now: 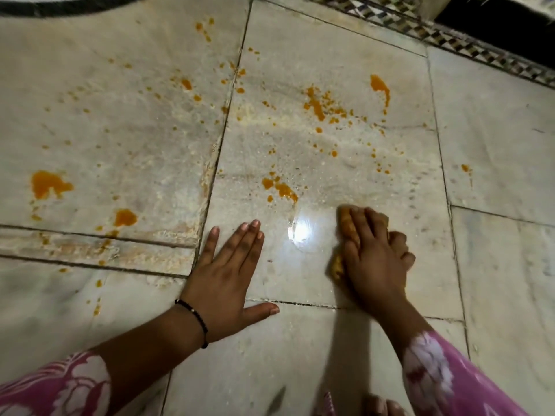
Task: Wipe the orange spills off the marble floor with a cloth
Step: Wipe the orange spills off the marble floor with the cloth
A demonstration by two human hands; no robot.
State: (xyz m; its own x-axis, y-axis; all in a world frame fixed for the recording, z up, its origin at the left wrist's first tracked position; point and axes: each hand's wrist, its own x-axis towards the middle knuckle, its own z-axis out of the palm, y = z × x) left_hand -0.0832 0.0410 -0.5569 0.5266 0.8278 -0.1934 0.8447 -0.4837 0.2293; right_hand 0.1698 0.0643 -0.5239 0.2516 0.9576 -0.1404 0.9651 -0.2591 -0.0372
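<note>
My right hand (374,253) presses down on a small orange-stained cloth (338,267), mostly hidden under the palm and fingers, on the pale marble floor (300,55). My left hand (228,274) lies flat on the floor with fingers spread, holding nothing. Orange spills dot the slabs: a blot (280,187) just ahead of both hands, a splatter (315,103) farther away, a streak (380,87) at the far right, and two larger patches (49,183) (124,217) on the left slab. A wet glare (298,231) shines between my hands.
A patterned mosaic border (480,52) runs along the far right, with a dark opening (510,22) behind it. A black curved hose or cable (60,7) lies at the top left. Dark grout joints (222,139) separate the slabs. My toes (381,406) show at the bottom edge.
</note>
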